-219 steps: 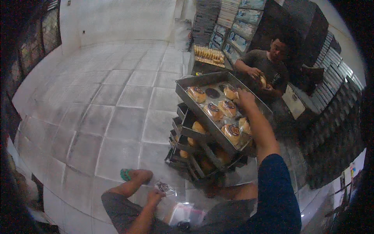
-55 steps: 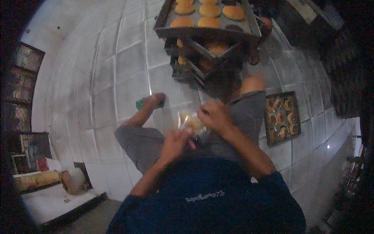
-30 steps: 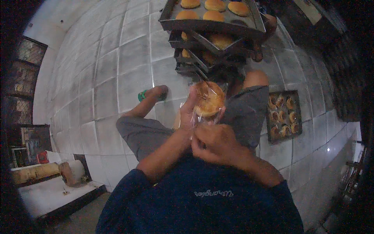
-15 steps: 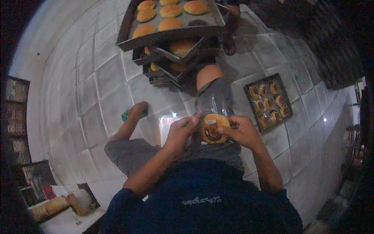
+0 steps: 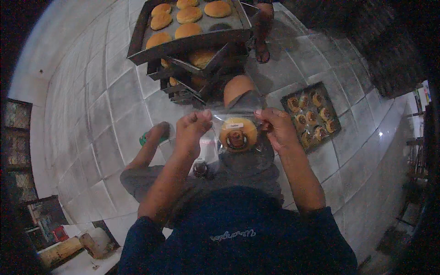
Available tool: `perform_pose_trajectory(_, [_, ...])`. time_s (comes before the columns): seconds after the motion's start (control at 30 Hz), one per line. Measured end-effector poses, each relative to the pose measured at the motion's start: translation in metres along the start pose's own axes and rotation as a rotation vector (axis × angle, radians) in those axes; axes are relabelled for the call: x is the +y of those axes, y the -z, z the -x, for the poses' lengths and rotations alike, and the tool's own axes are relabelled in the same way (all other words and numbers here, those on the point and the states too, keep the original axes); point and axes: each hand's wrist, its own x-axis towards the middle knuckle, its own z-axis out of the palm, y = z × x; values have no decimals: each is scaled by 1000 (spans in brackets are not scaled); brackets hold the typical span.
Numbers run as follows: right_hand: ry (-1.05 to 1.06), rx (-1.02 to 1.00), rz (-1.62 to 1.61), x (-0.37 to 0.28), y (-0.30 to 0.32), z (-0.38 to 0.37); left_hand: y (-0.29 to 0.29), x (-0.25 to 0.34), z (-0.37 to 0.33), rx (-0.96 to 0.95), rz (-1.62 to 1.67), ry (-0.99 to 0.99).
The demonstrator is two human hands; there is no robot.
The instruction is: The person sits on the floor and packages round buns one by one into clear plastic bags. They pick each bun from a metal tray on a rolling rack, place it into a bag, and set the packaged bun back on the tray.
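We see only part of the top baking tray (image 5: 183, 43), its far end cut off by the upper edge of the frame. The trays stacked beneath it (image 5: 192, 78) show only slivers of their buns. A sandalled foot (image 5: 262, 50) belongs to a person otherwise out of view. The small dark object (image 5: 200, 168) on the lap is too blurred to identify. At lower left, the items on the low shelf (image 5: 68, 243) blur into the dark rim.
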Motion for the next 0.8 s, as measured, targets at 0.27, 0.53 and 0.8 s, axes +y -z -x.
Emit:
perform_pose_trajectory(0.27, [-88,47,381,26,23,94,26,-25,92,-104,-457,137])
perform_pose_trajectory(0.53, [212,315,746,73,73,67,26,-96,93,-186,-769,-171])
perform_pose_trajectory(0.8, [158,-48,851,36,-37,91,6,-73,77,-176,-773,-353])
